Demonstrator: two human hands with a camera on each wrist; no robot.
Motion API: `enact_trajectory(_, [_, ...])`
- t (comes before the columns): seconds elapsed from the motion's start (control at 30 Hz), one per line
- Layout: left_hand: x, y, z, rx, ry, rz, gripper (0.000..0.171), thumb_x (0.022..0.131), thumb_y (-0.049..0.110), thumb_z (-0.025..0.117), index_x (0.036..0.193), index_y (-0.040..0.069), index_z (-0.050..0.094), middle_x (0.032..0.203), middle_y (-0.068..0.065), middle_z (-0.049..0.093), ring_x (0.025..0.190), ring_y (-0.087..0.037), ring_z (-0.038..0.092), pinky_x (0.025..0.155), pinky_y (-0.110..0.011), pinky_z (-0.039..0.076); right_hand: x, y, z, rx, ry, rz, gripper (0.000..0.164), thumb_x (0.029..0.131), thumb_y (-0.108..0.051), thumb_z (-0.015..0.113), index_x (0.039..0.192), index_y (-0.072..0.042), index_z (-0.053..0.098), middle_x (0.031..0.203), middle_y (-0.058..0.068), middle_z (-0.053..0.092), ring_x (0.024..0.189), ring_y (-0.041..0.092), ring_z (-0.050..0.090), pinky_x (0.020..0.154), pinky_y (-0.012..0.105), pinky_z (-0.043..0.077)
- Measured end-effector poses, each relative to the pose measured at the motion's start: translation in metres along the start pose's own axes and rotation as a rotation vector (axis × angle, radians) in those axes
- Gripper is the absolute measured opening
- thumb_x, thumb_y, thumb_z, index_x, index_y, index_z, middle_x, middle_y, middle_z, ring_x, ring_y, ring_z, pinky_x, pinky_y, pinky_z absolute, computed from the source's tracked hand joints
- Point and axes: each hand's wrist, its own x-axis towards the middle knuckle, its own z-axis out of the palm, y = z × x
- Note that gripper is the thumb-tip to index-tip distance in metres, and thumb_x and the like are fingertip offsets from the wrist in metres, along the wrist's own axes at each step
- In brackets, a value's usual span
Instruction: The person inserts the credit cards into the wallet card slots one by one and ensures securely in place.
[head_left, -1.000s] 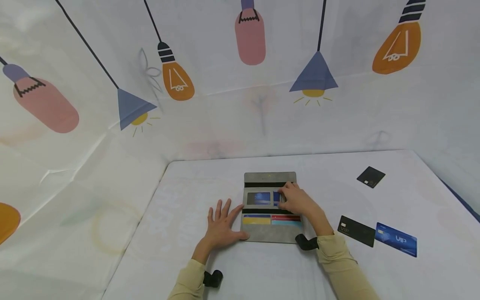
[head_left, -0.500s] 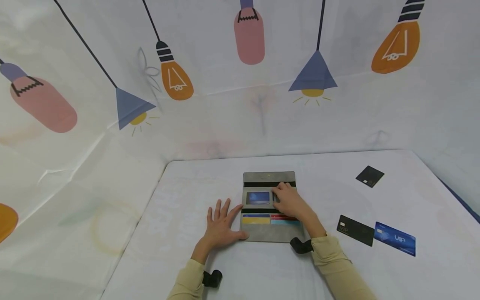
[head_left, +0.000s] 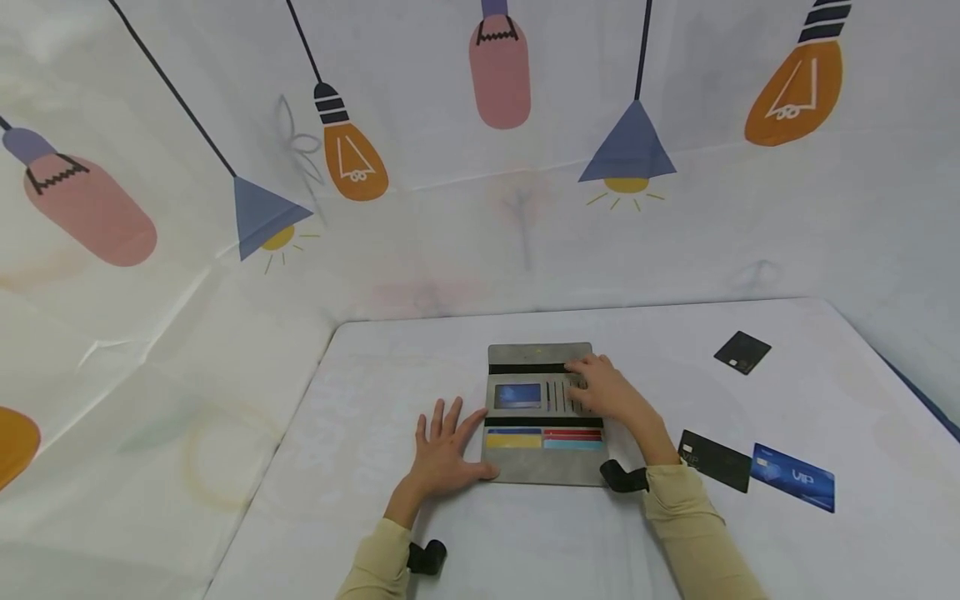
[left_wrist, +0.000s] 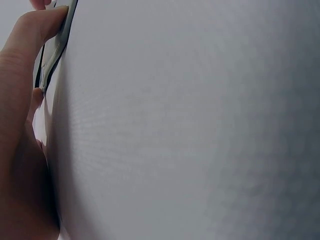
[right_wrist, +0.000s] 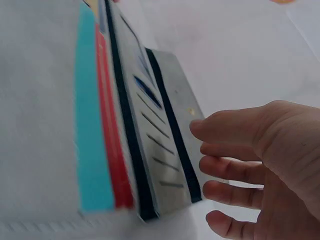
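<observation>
From where I sit, the head view shows the grey wallet [head_left: 525, 468] lying unfolded on the desk [head_left: 375, 375] between both hands. The left hand [head_left: 442, 457] has its fingers spread, thumb and forefinger at the wallet's left edge; the left wrist view gives me the thumb over that edge side-on. The right hand [head_left: 611, 392] is loose-fingered over the wallet's right side, gripping nothing; I can't tell whether it touches. Only my right wrist view clearly shows a blue edge [right_wrist: 147, 92] in one slit and a gold-coloured spot [right_wrist: 192, 111] on the flap. The head view alone shows the loose cards: a blue card [head_left: 792, 477] reading "VIP", a black card [head_left: 715, 461] with its lettering partly hidden, and farther off, a dark chip card [head_left: 742, 352].
</observation>
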Motion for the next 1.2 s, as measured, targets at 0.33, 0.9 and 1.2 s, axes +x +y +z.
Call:
enact_trajectory(0.33, [0.001, -0.001, 0.000, 0.017, -0.006, -0.011, 0.089, 0.076, 0.065, 0.068, 0.152, 0.028, 0.039, 0.164, -0.014, 0.019, 0.151, -0.042, 0.004, 0.115, -0.067, 0.001, -0.015, 0.033, -0.027, 0.091, 0.068, 0.055, 0.046, 0.094, -0.016, 0.060, 0.133, 0.009, 0.054, 0.122, 0.032, 0.055, 0.115, 0.048, 0.047, 0.092, 0.060, 0.043])
enact_trajectory(0.9, [0.000, 0.001, 0.001, 0.021, 0.000, -0.004, 0.089, 0.076, 0.064, 0.068, 0.152, 0.027, 0.038, 0.164, -0.014, 0.019, 0.151, -0.042, 0.004, 0.115, -0.067, 0.002, -0.036, 0.092, -0.061, 0.088, 0.171, 0.232, 0.051, 0.097, -0.023, 0.055, 0.138, 0.007, 0.048, 0.134, 0.037, 0.043, 0.124, 0.058, 0.033, 0.092, 0.077, 0.030])
enact_trajectory(1.2, [0.001, 0.000, 0.002, 0.010, -0.003, -0.001, 0.089, 0.076, 0.064, 0.068, 0.152, 0.027, 0.039, 0.164, -0.015, 0.019, 0.151, -0.043, 0.004, 0.114, -0.068, 0.001, -0.046, 0.114, -0.079, 0.048, 0.196, 0.298, 0.052, 0.098, -0.025, 0.054, 0.138, 0.006, 0.045, 0.139, 0.042, 0.032, 0.126, 0.065, 0.025, 0.091, 0.081, 0.025])
